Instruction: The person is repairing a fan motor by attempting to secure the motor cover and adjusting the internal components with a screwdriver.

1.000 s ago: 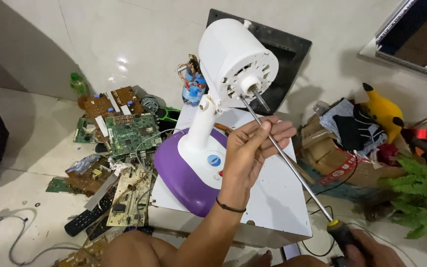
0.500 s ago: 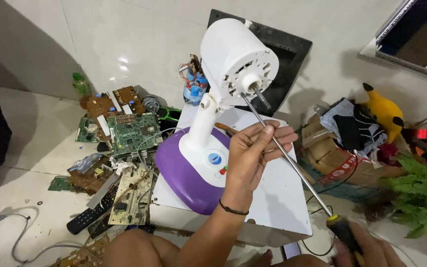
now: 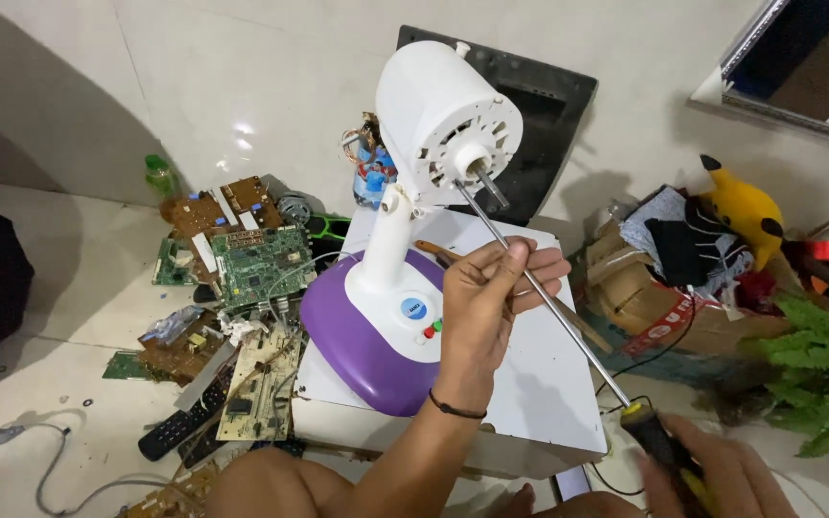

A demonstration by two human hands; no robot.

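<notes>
Looks like a home repair corner — a makeshift electronics workshop on the pale tiled floor (image 3: 69, 317) of a room. A heap of bare circuit boards (image 3: 242, 259) lies spread against the wall, with remote controls (image 3: 179, 432) and loose cable (image 3: 59, 470) beside it. A stripped fan motor housing (image 3: 443, 120) on its purple-and-white base (image 3: 367, 336) stands on a white box (image 3: 539, 393), a long screwdriver (image 3: 568, 317) set against it. Household clutter sits close by — a yellow plush toy (image 3: 741, 206), cardboard boxes (image 3: 645, 297) stuffed with cloth, artificial flowers (image 3: 822, 379), a dark flat panel (image 3: 530, 96) leaning on the wall.
</notes>
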